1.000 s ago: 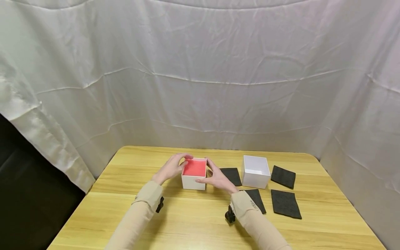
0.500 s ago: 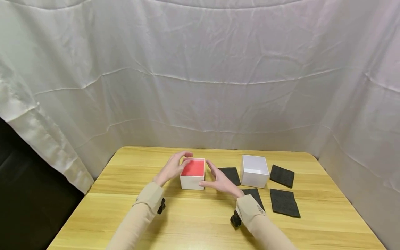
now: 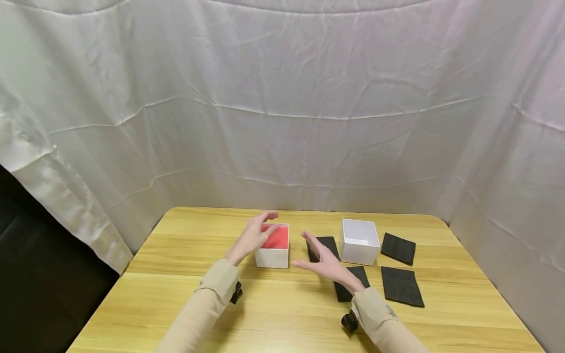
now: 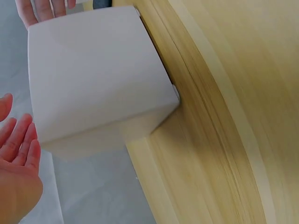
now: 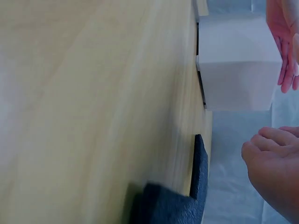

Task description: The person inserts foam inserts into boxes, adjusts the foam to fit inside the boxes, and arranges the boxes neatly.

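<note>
A white box (image 3: 272, 258) with a red inside stands left of the table's middle, its top facing up. Over its left rim hovers my left hand (image 3: 252, 239), fingers loosely bent and thumb apart from them, gripping nothing. My right hand (image 3: 325, 264) is off the box's right side, thumb and fingers spread with a gap to the box. In the left wrist view, the box's plain side (image 4: 98, 65) fills much of the picture, and the left hand (image 4: 18, 172) lies beside it. The right wrist view shows the right hand (image 5: 275, 161) apart from the box (image 5: 240, 63).
A second white box (image 3: 359, 253), open and pale inside, stands further right. Several flat black squares lie around it, one behind my right hand (image 3: 330, 245) and one at the right front (image 3: 401, 287). A pale curtain (image 3: 304, 147) hangs behind the wooden table (image 3: 282, 314).
My right hand has let go of the red-lined box and moved away to the right and nearer me. The left hand has shifted slightly right over the rim.
</note>
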The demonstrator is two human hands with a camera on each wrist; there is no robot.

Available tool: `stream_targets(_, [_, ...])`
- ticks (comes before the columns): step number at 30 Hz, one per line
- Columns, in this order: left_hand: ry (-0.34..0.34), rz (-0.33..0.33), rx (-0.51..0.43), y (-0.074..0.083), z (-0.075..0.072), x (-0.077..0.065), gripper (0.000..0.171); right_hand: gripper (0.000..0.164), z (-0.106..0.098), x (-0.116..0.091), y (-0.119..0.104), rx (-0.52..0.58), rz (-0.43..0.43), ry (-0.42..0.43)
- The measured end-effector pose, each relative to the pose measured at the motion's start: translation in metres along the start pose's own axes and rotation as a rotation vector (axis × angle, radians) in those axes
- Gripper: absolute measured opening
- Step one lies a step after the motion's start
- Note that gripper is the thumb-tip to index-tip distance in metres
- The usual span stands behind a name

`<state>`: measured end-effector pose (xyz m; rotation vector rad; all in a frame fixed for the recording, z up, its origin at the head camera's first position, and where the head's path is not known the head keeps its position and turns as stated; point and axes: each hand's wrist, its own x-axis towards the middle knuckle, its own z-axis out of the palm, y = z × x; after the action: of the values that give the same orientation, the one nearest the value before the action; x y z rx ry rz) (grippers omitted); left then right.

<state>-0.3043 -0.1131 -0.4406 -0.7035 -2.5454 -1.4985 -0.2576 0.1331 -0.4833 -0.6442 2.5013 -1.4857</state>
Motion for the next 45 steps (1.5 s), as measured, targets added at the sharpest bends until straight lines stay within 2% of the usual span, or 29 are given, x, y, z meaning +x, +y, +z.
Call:
stream_targets(10, [-0.005, 0.010, 0.003, 0.007, 0.011, 0.001, 0.043, 0.085, -0.015, -0.025, 0.005, 0.011, -0.035, 0.044])
stream_targets(14, [-0.019, 0.011, 0.004, 0.011, 0.016, 0.001, 0.044, 0.080, -0.023, -0.035, 0.006, 0.025, -0.083, 0.092])
stream_targets(19, [-0.038, 0.023, 0.008, 0.015, 0.022, 0.001, 0.045, 0.071, -0.038, -0.046, 0.005, 0.049, -0.170, 0.228])
stream_targets(24, [-0.047, 0.008, 0.035, 0.020, 0.027, -0.002, 0.049, 0.061, -0.060, -0.050, 0.009, 0.123, -0.257, 0.427])
stream_targets(27, [-0.061, 0.017, 0.050, 0.023, 0.031, -0.003, 0.051, 0.055, -0.075, -0.049, 0.015, 0.121, -0.280, 0.545])
stream_targets(30, [-0.071, 0.049, 0.073, 0.028, 0.036, -0.004, 0.052, 0.054, -0.089, -0.049, 0.023, 0.094, -0.226, 0.613])
stream_targets(33, [-0.084, 0.060, 0.070, 0.032, 0.043, -0.006, 0.054, 0.058, -0.100, -0.048, 0.032, 0.068, -0.133, 0.620])
stream_targets(39, [-0.125, 0.037, 0.050, 0.041, 0.063, -0.006, 0.059, 0.074, -0.117, -0.043, 0.046, 0.095, 0.015, 0.535])
stream_targets(45, [-0.155, 0.010, 0.038, 0.047, 0.082, -0.003, 0.061, 0.086, -0.123, -0.035, 0.057, 0.125, 0.152, 0.466])
